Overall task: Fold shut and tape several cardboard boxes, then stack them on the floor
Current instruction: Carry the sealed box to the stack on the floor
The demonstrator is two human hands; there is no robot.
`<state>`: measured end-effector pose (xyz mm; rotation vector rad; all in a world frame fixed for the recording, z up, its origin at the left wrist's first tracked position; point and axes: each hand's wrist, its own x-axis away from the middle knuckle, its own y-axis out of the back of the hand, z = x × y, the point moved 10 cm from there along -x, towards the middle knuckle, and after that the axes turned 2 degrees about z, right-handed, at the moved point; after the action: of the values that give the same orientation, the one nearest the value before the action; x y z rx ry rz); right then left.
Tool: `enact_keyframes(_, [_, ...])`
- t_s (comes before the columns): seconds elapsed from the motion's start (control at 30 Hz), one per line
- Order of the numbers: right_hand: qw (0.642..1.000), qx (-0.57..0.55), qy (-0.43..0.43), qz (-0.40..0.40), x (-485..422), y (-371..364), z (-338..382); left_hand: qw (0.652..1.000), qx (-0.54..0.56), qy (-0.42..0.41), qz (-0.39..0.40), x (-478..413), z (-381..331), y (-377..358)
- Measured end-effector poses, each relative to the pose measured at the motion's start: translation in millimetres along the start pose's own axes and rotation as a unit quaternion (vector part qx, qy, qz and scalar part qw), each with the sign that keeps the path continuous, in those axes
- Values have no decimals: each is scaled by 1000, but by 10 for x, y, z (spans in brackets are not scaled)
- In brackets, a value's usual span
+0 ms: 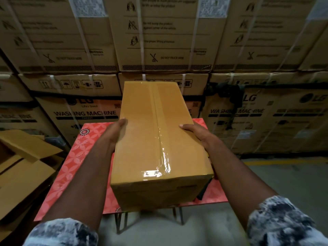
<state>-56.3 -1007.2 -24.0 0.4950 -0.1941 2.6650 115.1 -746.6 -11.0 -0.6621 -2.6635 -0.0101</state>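
A long brown cardboard box [142, 139] is shut, with clear glossy tape running down its top seam. It is over a small red patterned table [71, 167]; whether it rests on it or is lifted I cannot tell. My left hand [115, 134] grips the box's left side, thumb on the top. My right hand [197, 134] grips the right side, thumb on the top edge. A dark object, partly hidden, lies under the box's near right corner.
Open brown cardboard boxes [23, 167] with raised flaps stand on the left beside the table. A wall of stacked washing machine cartons [266, 114] rises right behind the table. Grey floor with a yellow line [284, 162] lies to the right.
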Motion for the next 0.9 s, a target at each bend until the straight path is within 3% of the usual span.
enact_keyframes(0.3, [999,24,30,-5,353,880,536,997,-12,-64,-40,205,-434,-845])
enact_keyframes(0.7, [996,72,23,-54,926,2447,545,995,-72,-70,-11,297,-220,-2349])
enact_keyframes(0.9, [996,37,11,-79,984,3154,440,996,-54,-68,22,129,-169,-3195])
